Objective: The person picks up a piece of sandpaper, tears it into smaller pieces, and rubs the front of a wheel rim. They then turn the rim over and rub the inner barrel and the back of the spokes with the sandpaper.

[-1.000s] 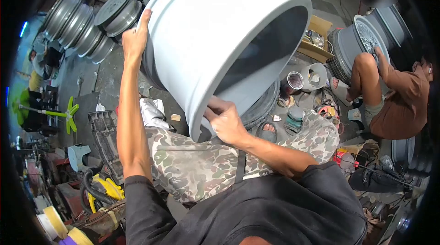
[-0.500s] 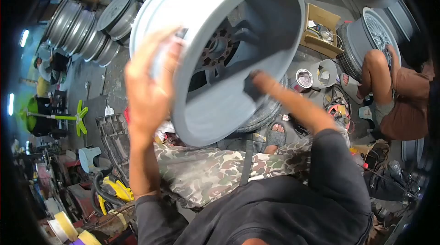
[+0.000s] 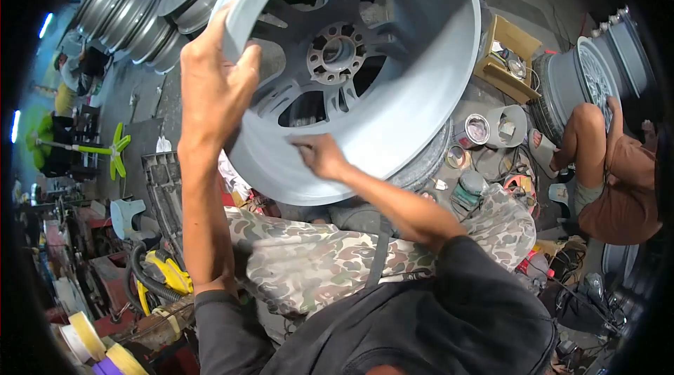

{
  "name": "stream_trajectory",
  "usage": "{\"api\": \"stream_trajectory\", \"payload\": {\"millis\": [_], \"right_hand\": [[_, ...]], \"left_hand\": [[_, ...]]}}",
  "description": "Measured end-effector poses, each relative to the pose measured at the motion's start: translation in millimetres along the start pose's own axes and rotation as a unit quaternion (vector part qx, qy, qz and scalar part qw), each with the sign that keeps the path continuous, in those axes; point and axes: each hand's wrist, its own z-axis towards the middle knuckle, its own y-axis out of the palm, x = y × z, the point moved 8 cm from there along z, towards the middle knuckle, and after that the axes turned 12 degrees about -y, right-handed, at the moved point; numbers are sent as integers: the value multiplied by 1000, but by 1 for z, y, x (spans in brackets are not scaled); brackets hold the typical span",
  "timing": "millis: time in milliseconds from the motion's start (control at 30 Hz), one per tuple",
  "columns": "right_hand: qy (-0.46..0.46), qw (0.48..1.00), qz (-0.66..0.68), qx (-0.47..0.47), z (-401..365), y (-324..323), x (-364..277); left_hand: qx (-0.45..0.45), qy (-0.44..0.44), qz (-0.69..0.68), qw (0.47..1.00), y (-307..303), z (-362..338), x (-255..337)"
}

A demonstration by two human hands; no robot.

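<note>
A large grey wheel rim [image 3: 428, 119] is tilted up in front of me, its hollow barrel facing me and its spokes and hub [image 3: 337, 54] at the far end. My left hand [image 3: 217, 80] grips the wheel's left edge, the thumb hooked over the lip. Inside the barrel, low on the left, is my right hand [image 3: 321, 155]. Its index finger stretches along the inner surface while the other fingers curl in. Anything under those fingers is too small or hidden to make out. Camouflage-patterned cloth [image 3: 302, 255] covers my lap below the wheel.
Several silver wheels [image 3: 130, 6] are stacked at the upper left. To the right are a cardboard box [image 3: 507, 59], an open can [image 3: 475, 129] and a white bucket [image 3: 507, 126]. Another person [image 3: 618, 185] sits at the far right beside a wheel [image 3: 593, 73]. A green fan [image 3: 116, 152] stands left.
The wheel has turned so its barrel faces me more, showing hub and spokes. My right hand has moved left along the inner wall. My left hand has shifted its hold on the edge.
</note>
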Motion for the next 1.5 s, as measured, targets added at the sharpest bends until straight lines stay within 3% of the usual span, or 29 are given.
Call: {"api": "stream_trajectory", "payload": {"millis": [33, 67, 133, 200, 233, 267, 300, 367, 433, 500, 533, 600, 667, 700, 733, 800, 867, 1033, 1067, 1133, 1167, 1200, 1233, 1300, 1333, 1367, 1433, 1500], "right_hand": [[104, 991, 63, -56, 7, -4, -26], [104, 991, 61, -59, 4, -6, -15], [-65, 994, -19, -80, -18, -20, 12], [-119, 946, -226, -202, -31, -62, 95], [-133, 943, -209, -222, -24, -102, 128], [-134, 884, -375, -244, -20, -126, 167], [-134, 884, -373, -247, -18, -123, 167], [-40, 834, -458, -305, -10, -116, 183], [-1, 891, -377, -252, -11, -66, 144], [-67, 939, -278, -191, -9, -15, 115], [-43, 934, -301, -187, -7, -20, 87], [-123, 944, -256, -166, -7, -37, 83], [-49, 817, -434, -377, -1, -62, 115], [-130, 855, -436, -249, -8, -78, 170], [-134, 853, -439, -248, -5, -75, 166], [-34, 862, -454, -221, -5, -69, 161], [8, 890, -401, -215, -5, -41, 147], [-76, 929, -291, -217, -18, -55, 128], [-16, 889, -358, -286, -16, -76, 146], [-70, 826, -477, -293, -3, -138, 184], [-3, 733, -533, -423, 18, -173, 178], [147, 718, -525, -432, 44, -218, 187], [201, 774, -474, -369, 67, -260, 176], [-123, 625, -677, -368, 109, -291, 131], [-276, 518, -737, -336, 115, -298, 123], [-276, 517, -736, -340, 120, -307, 140], [-141, 671, -661, -306, 126, -322, 193], [-1, 688, -608, -396, 77, -297, 227]], "left_hand": [[-12, -18, 5, 1000, -2, 3, -4], [-23, -39, 9, 999, -5, 4, -8], [-9, -17, -19, 1000, -5, 3, -8], [-10, -12, -38, 999, -4, -3, -1], [-12, -18, -50, 999, -2, -7, 5], [-17, -22, -61, 998, 1, -10, 9], [-17, -25, -60, 998, 4, -11, 7], [7, 83, -21, 996, 6, -14, 23], [10, 82, -19, 996, 4, -17, 32], [-3, 67, -23, 997, 7, -19, 30], [-7, 67, -23, 997, 8, -21, 30], [-14, 41, -61, 997, 8, -21, 28], [-5, 55, -50, 997, 7, -21, 28], [0, 66, -40, 997, 7, -22, 28], [5, 68, -40, 997, 5, -22, 29], [1, 76, -26, 997, 6, -22, 31], [-2, 69, -31, 997, 5, -21, 32], [-8, 46, -47, 998, 6, -17, 26], [-5, 45, -45, 998, 5, -16, 25], [-4, 52, -35, 998, 4, -14, 24], [-4, 49, -33, 998, 4, -13, 23], [1, 49, -29, 998, 4, -12, 22], [5, 49, -26, 998, 4, -11, 21], [3, 49, -32, 998, 4, -7, 20], [1, 52, -38, 998, 3, -7, 19], [-10, 37, -35, 999, 3, -6, 16], [-15, 26, -54, 998, 3, -5, 10], [-17, 10, -53, 998, -1, -4, 8]]}}
